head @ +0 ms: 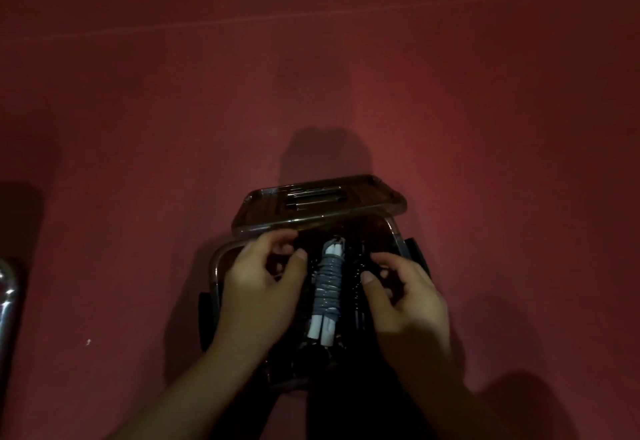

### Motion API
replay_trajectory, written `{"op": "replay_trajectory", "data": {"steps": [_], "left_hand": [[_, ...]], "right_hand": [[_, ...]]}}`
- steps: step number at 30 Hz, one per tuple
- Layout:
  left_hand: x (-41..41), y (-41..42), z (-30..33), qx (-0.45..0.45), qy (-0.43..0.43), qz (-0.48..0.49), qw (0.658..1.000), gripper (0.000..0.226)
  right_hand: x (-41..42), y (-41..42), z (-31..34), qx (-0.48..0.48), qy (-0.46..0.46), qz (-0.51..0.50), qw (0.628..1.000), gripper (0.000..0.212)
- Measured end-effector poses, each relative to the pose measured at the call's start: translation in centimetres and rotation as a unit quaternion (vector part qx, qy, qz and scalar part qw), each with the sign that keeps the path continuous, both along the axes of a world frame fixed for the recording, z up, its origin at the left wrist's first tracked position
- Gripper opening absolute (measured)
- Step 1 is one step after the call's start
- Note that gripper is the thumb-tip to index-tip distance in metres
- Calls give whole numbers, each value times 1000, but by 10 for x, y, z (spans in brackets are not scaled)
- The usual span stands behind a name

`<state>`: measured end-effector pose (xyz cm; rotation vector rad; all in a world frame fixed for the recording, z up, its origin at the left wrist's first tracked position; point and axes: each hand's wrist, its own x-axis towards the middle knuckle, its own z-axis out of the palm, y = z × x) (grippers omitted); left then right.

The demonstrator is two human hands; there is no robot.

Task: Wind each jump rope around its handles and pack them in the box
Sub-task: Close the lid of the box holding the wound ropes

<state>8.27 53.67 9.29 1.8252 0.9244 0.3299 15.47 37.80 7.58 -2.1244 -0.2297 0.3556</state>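
Note:
A clear plastic box point(216, 268) stands on the red floor, its lid point(363, 197) tilted up at the far side. In the middle of the box lies a jump rope with white handles point(327, 283), its grey cord wound round them. My left hand point(259, 287) hovers over the box's left part with curled fingers; the dim light hides what is under them. My right hand point(405, 301) is over the right part, thumb and curled fingers on a black jump rope point(356, 296) beside the white one. More dark rope lies at the box's near end.
The scene is very dark. A shiny metal tube point(7, 297) shows at the left edge. Black latches stick out from the box's left side point(204, 315) and right side point(415, 249). Red floor surrounds the box on all sides.

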Motion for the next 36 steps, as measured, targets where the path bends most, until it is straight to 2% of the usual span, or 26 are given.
{"op": "replay_trajectory", "data": {"steps": [2,4,6,8,10,13,15,17,19,21,25,27,30,33,34,36], "left_hand": [[3,20,-4,84,39,-1,996,20],[9,34,-8,162,119,-27,979,40],[15,41,-7,191,181,-38,964,56],[20,45,-5,186,210,-23,960,61],[25,51,-4,176,231,-5,957,64],[30,66,-7,162,279,-1,946,74],[35,77,-11,111,309,-7,944,83],[38,88,-16,0,308,9,951,85],[39,92,-19,-97,273,26,957,76],[37,91,-18,-87,239,35,966,69],[19,75,-4,54,233,57,969,82],[2,61,5,85,187,52,977,81],[-27,38,13,0,98,42,994,62],[-53,29,0,-52,123,16,991,49],[-60,26,-4,-62,135,6,989,51],[-74,21,-11,-70,170,-3,983,68]], "right_hand": [[4,5,-3,-14,7,23,1000,23],[9,10,-7,-40,32,34,998,24],[14,17,-8,-30,65,12,997,22],[21,23,-2,11,72,-23,997,20],[34,27,2,6,7,-41,999,20],[65,33,3,-128,-120,-21,984,34],[83,41,1,-177,-52,-3,983,47],[94,52,1,-135,56,5,989,46],[96,57,1,-88,92,-7,992,41],[93,57,2,-59,89,-37,994,41],[77,46,2,-20,62,-104,992,36],[69,35,4,-8,62,-129,990,33],[53,18,7,-3,62,-143,988,34],[37,4,3,-38,53,-125,990,40],[32,0,0,-54,53,-116,990,44],[23,-9,-7,-92,44,-100,990,55]]}}
